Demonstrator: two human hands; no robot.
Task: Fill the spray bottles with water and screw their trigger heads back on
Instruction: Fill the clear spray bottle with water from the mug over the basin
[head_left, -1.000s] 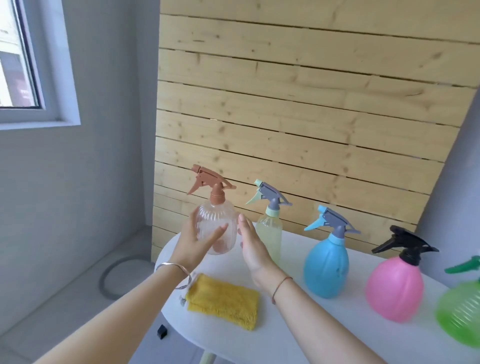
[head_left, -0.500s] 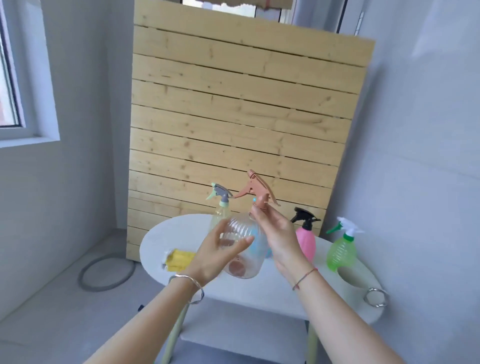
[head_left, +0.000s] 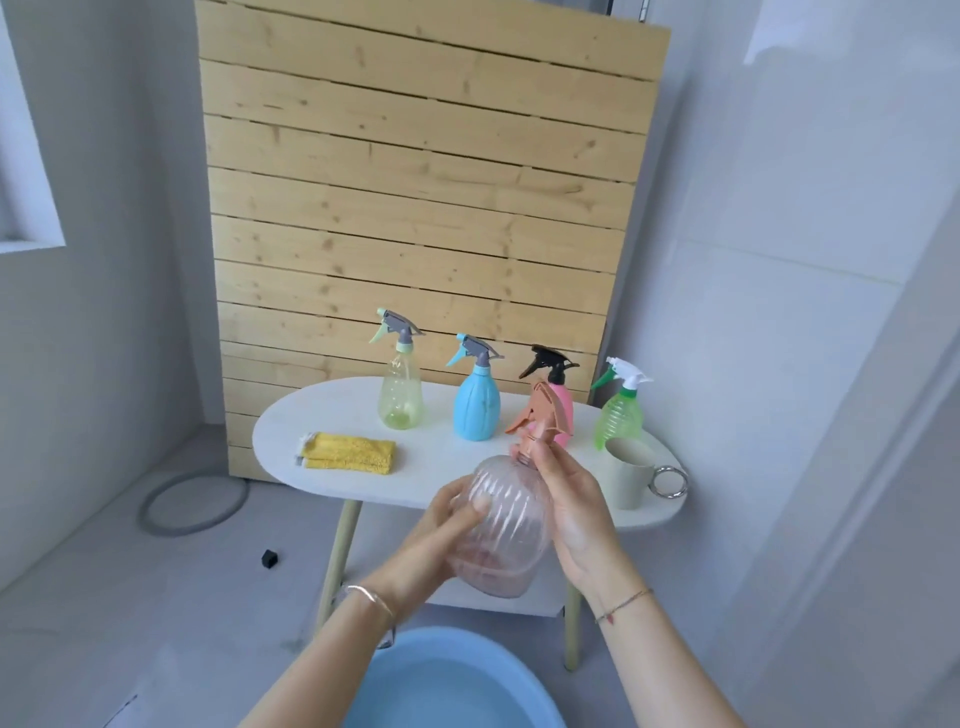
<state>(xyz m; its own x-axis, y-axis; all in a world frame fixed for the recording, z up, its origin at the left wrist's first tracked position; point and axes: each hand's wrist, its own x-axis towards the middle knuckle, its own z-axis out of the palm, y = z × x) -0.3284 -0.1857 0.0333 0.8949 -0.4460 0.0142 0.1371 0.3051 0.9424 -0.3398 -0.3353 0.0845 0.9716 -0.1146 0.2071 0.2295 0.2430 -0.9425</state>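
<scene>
A: Both hands are on it. The clear ribbed bottle (head_left: 506, 525) is up in the air, in front of the white worktop (head_left: 337, 415) and above the blue basin (head_left: 447, 680) down on the floor.

B: Look at the left grip (head_left: 441, 530): fingers and thumb are wrapped round the belly of the bottle, carrying it from the left side.

A: The right grip (head_left: 571, 499) sits higher, fingertips pinching the collar of the terracotta trigger head (head_left: 540, 421) right at the neck. The head is on the bottle with its nozzle pointing left, and the whole thing leans a little to the right.

B: Whether that collar is tight or loose, I cannot tell from here.

A: Behind, there are four bottles in a row on the worktop, all upright with their heads on. There's the yellow bottle (head_left: 400, 395), the blue bottle (head_left: 477, 405), and the pink bottle (head_left: 563, 410), partly hidden behind the held trigger head. The green bottle (head_left: 618, 415) is at the right end.

B: A beige mug (head_left: 626, 473) with a metal ring handle stands just in front of that green one. A folded yellow cloth (head_left: 348, 452) lies at the left end, apart from the row.

A: And a wooden slat panel (head_left: 415, 182) stands behind the worktop.
</scene>
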